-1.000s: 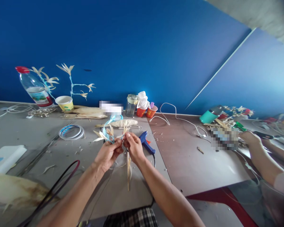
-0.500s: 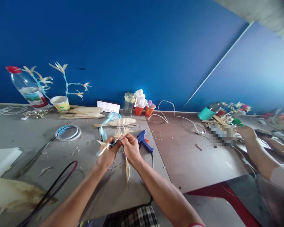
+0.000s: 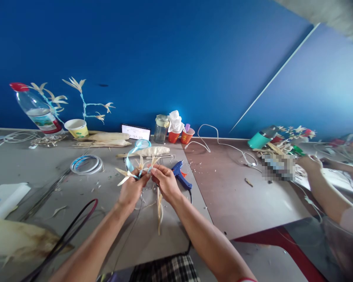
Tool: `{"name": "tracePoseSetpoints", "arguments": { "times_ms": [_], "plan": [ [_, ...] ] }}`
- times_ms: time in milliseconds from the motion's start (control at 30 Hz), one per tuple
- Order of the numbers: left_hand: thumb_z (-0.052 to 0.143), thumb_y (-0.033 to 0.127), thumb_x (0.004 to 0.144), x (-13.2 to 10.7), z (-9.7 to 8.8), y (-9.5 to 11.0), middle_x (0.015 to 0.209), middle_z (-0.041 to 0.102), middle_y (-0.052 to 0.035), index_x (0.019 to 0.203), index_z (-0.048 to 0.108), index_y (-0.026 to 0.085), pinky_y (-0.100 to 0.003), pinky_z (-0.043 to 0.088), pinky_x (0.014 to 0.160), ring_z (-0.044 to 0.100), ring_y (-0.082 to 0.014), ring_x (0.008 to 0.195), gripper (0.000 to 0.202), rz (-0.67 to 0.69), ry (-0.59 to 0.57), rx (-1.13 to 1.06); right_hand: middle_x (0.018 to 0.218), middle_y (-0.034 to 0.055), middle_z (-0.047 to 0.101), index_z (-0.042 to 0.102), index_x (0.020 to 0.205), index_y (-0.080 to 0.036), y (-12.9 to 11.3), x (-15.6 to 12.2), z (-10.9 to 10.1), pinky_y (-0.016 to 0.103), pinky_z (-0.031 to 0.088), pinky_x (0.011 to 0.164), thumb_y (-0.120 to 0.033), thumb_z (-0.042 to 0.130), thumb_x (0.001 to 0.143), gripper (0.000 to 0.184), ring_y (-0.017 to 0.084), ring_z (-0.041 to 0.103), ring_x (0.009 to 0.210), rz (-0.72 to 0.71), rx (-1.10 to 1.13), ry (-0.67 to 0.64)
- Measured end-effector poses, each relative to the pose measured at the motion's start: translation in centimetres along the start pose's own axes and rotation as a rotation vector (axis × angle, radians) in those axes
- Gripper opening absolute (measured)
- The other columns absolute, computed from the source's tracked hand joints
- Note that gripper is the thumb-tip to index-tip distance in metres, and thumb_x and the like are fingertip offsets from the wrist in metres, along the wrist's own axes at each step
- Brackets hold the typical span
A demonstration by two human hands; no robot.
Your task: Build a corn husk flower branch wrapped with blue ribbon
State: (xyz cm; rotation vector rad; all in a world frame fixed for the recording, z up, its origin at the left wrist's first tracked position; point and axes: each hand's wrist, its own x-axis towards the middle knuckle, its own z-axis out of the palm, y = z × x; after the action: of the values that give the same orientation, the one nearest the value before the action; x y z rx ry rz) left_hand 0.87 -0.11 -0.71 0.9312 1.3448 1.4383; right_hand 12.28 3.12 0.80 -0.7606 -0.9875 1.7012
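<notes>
Both my hands meet over the grey table (image 3: 32, 172), pinched on a small husk flower sprig (image 3: 135, 169) bound with light blue ribbon (image 3: 132, 153). My left hand (image 3: 131, 190) grips the sprig from the left, its pale pointed petals fanning out above my fingers. My right hand (image 3: 164, 182) pinches the same sprig from the right, and a dry husk strip (image 3: 159, 211) hangs down below it. The ribbon loops up and back toward a ribbon roll (image 3: 142, 144).
A blue glue gun (image 3: 181, 176) lies just right of my hands. Wire coils (image 3: 86, 163), a plastic bottle (image 3: 38, 109), a yellow cup (image 3: 78, 127), a jar (image 3: 161, 129) and red cups (image 3: 181, 136) stand behind. Another person's arm (image 3: 326, 192) works at the right.
The sprig has turned in my fingers, and its petals now fan out to the left and upward. Both hands stay together at the same spot. The other person's hand shifted slightly.
</notes>
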Motion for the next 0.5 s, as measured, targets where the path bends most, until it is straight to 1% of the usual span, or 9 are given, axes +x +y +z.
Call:
{"name": "tracePoseSetpoints", "arguments": {
  "times_ms": [67,167,267,367,500],
  "plan": [
    [0.072,0.037,0.066,-0.1,0.0,0.0,0.053,0.049,0.0039,0.067,0.058,0.02,-0.025,0.031,0.053,0.041,-0.0117,0.051,0.022,0.013,-0.008,0.048,0.06,-0.0033,0.053,0.063,0.07,-0.016,0.1,0.1,0.0,0.022,0.028,0.051,-0.035,0.073,0.063,0.023,0.006,0.038,0.051,0.007,-0.006,-0.001],
    [0.07,0.039,0.066,-0.3,-0.1,0.5,0.055,0.053,0.0028,0.069,0.061,0.02,-0.026,0.034,0.055,0.046,-0.0141,0.055,0.021,0.054,-0.012,0.166,0.061,-0.0037,0.056,0.058,0.062,-0.016,0.3,0.1,0.0,0.022,0.03,0.053,-0.033,0.076,0.06,0.025,0.006,0.04,0.051,-0.004,0.008,0.023],
    [0.066,0.04,0.069,-0.5,0.0,0.9,0.058,0.056,0.0023,0.071,0.062,0.019,-0.027,0.037,0.059,0.051,-0.0166,0.06,0.021,0.09,-0.039,0.26,0.056,-0.0056,0.053,0.053,0.06,-0.017,0.5,0.2,-0.2,0.022,0.032,0.054,-0.033,0.079,0.057,0.03,0.006,0.042,0.051,-0.001,0.024,0.042],
    [0.063,0.037,0.071,-0.7,0.3,1.3,0.059,0.056,0.003,0.071,0.061,0.019,-0.027,0.038,0.061,0.052,-0.0166,0.063,0.018,0.119,-0.064,0.292,0.05,-0.0061,0.052,0.052,0.059,-0.017,0.5,0.3,-0.3,0.022,0.031,0.052,-0.032,0.08,0.056,0.032,0.007,0.042,0.049,0.0,0.019,0.045],
    [0.065,0.035,0.07,-1.0,0.7,1.8,0.056,0.051,0.0043,0.069,0.06,0.02,-0.026,0.037,0.06,0.049,-0.0153,0.061,0.016,0.142,-0.082,0.264,0.051,-0.0049,0.057,0.05,0.059,-0.018,0.4,0.1,-0.1,0.023,0.035,0.054,-0.032,0.08,0.054,0.034,0.009,0.047,0.05,0.014,0.033,0.064]
  ]
}}
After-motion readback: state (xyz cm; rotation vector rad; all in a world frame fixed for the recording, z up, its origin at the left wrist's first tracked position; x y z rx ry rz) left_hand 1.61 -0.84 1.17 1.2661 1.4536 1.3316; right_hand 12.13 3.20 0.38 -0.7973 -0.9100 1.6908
